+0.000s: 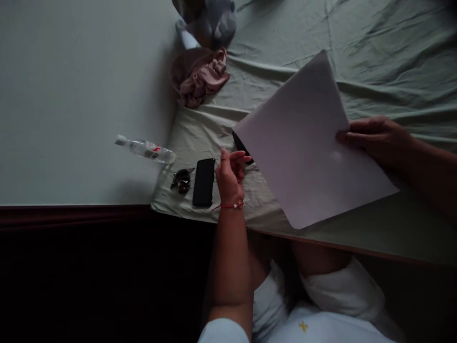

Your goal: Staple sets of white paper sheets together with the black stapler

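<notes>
A white sheet of paper (303, 143) hangs tilted over the green bedsheet, pinched at its right edge by my right hand (374, 136), thumb on top. To the left of the paper is my left hand (231, 176), its fingers partly spread and nothing seen in them. A red string bracelet circles that wrist. Just beyond its fingertips lies a dark flat object (241, 146), mostly hidden under the paper; I cannot tell what it is. Beside my left hand lies a black smartphone (203, 182).
A set of keys (182, 180) lies left of the phone. A clear plastic bottle (145, 149) stands by the white wall (71, 95). Crumpled pink cloth (202, 78) and a grey bundle (217, 24) sit farther back. The bed's front edge (321, 240) runs above my knees.
</notes>
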A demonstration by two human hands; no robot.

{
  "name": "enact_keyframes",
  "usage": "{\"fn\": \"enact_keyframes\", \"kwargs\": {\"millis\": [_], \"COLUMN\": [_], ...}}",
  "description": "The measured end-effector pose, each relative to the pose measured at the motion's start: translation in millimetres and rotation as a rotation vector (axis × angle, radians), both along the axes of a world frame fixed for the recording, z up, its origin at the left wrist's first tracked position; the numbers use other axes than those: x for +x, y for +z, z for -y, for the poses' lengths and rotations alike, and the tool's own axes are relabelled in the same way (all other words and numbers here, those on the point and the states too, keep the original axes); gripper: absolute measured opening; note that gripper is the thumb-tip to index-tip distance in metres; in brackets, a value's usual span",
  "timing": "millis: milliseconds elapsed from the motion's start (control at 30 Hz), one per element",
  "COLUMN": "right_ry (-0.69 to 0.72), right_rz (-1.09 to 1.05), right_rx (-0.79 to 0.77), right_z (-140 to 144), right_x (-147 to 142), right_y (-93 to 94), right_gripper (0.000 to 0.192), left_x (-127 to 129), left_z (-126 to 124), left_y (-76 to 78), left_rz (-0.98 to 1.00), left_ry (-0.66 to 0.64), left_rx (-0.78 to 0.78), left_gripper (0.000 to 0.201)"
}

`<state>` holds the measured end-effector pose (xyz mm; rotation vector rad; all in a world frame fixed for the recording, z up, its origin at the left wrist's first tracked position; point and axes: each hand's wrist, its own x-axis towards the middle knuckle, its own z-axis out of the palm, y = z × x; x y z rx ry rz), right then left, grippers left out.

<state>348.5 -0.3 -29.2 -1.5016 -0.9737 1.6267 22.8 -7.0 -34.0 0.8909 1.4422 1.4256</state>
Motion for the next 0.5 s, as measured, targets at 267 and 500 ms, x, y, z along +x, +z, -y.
{"fn": "enact_keyframes", "kwargs": {"millis": [267, 500], "right_ry": [0.009, 0.020], "right_rz": [-0.046, -0.027], "right_rx": [0.002, 0.136], "right_z": [0, -2], "right_x": [0, 0], "right_y": [-4.3, -12.4], "right_gripper": [0.017, 0.036], "left_x": [9, 17], "left_z": [15, 14], "left_y": [-5.9, -10.6], "left_rz": [0.129, 0.066], "left_ry": [-0.219, -0.214], "left_rx": [-0.089, -0.155], "left_gripper": [0.027, 0.033]}}
